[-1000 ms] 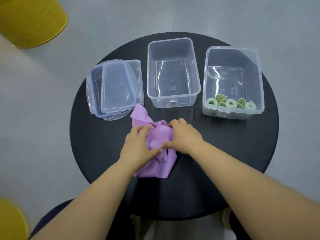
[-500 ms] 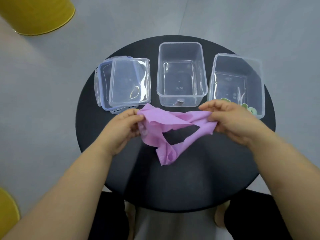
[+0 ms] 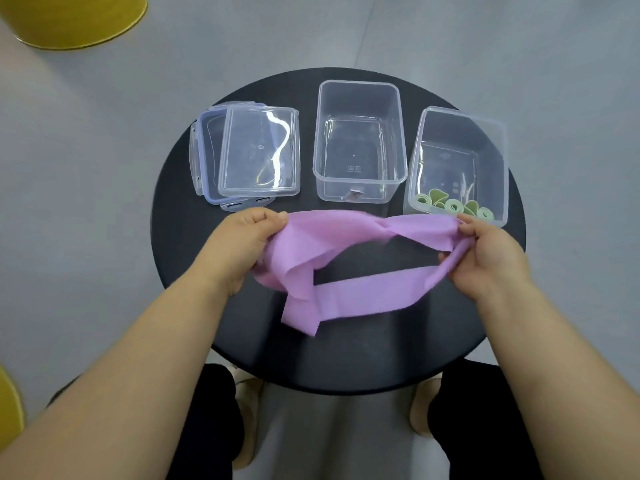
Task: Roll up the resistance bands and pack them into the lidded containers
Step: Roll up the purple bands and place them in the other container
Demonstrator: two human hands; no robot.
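A purple resistance band [image 3: 349,258] hangs stretched between my hands above the round black table [image 3: 346,358], twisted near its middle, with a loose end drooping at the lower left. My left hand [image 3: 239,247] grips its left end; my right hand [image 3: 488,251] pinches the right end. Behind the band stand two clear containers: the middle one [image 3: 358,188] holds nothing, and the right one [image 3: 498,161] has several rolled green bands [image 3: 453,206] along its near wall. Two clear lids [image 3: 259,154] lie stacked at the back left.
A yellow round object [image 3: 72,22] stands on the grey floor at the top left, and another yellow edge [image 3: 8,410] shows at the lower left. My legs and feet are under the table's near edge.
My hands lifted the crumpled purple band off the table and drew apart, pulling it out sideways. The camera view shifted slightly lower.
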